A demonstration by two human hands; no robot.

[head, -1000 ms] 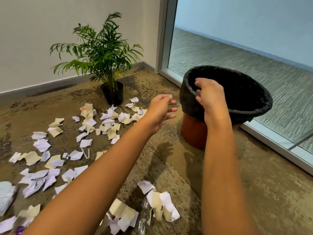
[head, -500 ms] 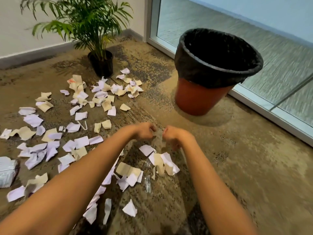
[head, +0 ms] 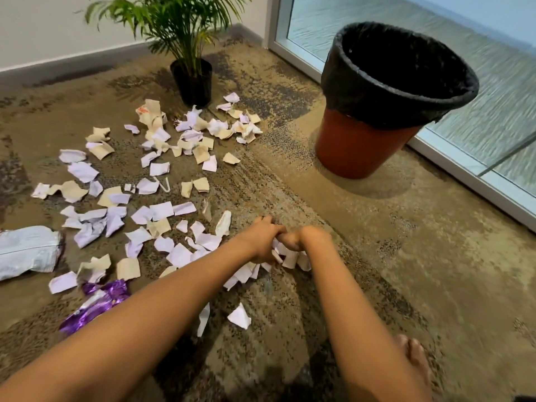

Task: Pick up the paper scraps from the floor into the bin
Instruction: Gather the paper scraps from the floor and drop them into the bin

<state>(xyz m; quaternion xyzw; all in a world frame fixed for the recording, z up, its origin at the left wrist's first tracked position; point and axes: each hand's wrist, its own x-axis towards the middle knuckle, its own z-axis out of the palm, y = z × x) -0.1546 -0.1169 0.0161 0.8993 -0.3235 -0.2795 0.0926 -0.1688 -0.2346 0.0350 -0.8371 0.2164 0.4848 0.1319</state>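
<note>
1. Two bare hands meet knuckle to knuckle low on the mottled brown carpet [head: 377, 242]. The left hand [head: 262, 237] has its fingers curled down into a small heap of torn white and cream paper scraps [head: 290, 258]. The right hand [head: 301, 237] is likewise curled, gripping scraps from the same heap.
2. Dozens more crumpled, jagged scraps [head: 162, 169], too many to count, spread from 9 to 12 o'clock of the hands.
3. One round terracotta-coloured bin with a black plastic liner [head: 385, 91] stands at 1 o'clock, well apart from the hands, beside the glass wall.
4. One potted green palm in a black pot [head: 191, 79] stands at 11 o'clock.
5. One crinkled purple foil wrapper [head: 98, 303] and one grey plastic pouch [head: 27, 250] lie at 9 o'clock.
6. One bare foot [head: 414, 358] shows at 4 o'clock.
</note>
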